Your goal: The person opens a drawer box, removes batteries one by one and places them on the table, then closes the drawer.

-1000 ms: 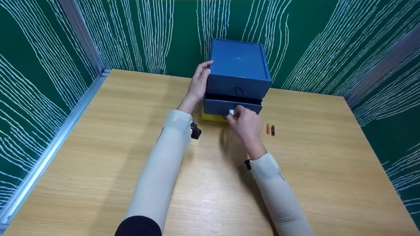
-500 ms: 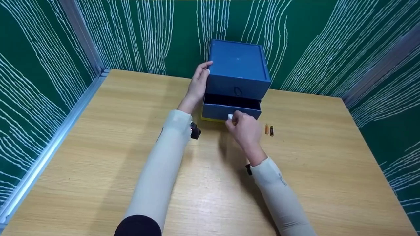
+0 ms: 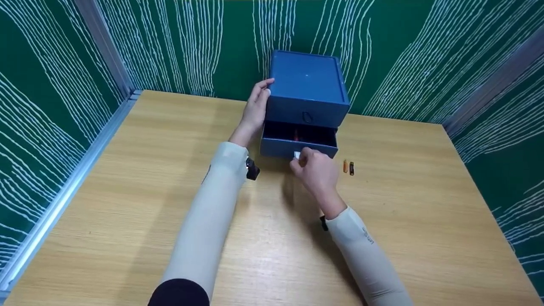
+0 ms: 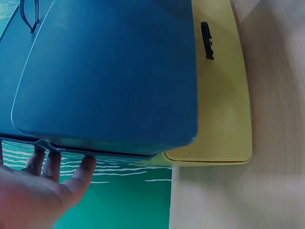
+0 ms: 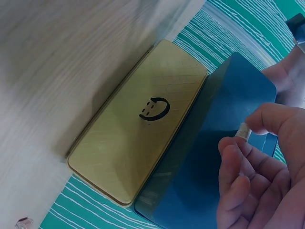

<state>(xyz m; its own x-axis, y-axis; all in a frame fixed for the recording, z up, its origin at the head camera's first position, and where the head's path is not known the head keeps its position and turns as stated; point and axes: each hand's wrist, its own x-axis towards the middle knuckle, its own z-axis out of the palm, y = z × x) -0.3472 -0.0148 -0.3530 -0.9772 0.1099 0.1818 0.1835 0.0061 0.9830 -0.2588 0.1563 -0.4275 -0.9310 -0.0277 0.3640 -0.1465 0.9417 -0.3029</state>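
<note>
Pinching a white tab [image 3: 297, 155], the right grip [image 3: 318, 174] drew the drawer [image 3: 275, 147] farther out, revealing something red [image 3: 296, 136] inside; the left grip [image 3: 256, 107] braced the upper box [image 3: 308, 80], unclenched

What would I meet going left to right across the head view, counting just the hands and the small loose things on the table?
Left hand → right hand → small orange cylinder → small dark cylinder. Blue drawer unit left out: it overlaps both hands' span.
</note>
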